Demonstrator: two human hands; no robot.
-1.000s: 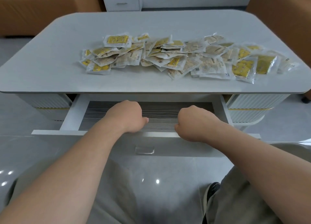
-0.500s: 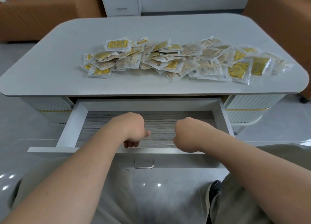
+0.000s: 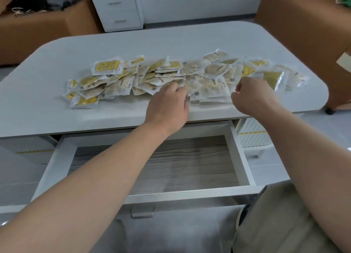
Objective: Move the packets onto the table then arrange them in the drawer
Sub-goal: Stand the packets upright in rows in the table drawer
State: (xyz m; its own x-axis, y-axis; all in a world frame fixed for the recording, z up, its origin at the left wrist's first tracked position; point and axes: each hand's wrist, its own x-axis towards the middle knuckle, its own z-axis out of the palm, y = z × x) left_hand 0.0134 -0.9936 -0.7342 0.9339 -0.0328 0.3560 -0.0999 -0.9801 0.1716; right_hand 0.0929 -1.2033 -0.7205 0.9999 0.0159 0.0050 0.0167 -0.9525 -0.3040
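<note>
The packets [image 3: 136,80] carry small dark labels and print, but all of it is too small and blurred for me to read. They lie on the table [image 3: 171,42] in one loose heap. Its long axis runs left to right across the top, nearer my edge than the far one. Single packets point every which way, overlapping and mostly flat, with a few corners tipped up. They are small, flat, clear plastic sachets with crimped edges. Some show a bright yellow face, others a pale beige filling.

My left hand [image 3: 167,104] is at the near middle of the heap, fingers curled down onto the packets; I cannot tell whether it grips one. My right hand [image 3: 252,95] is curled at the heap's near right side, thumb close to forefinger beside a clear packet's edge, and I cannot tell whether it holds anything.

Below the table edge the drawer [image 3: 241,157] is pulled out, its grey wood-grain bottom bare.
</note>
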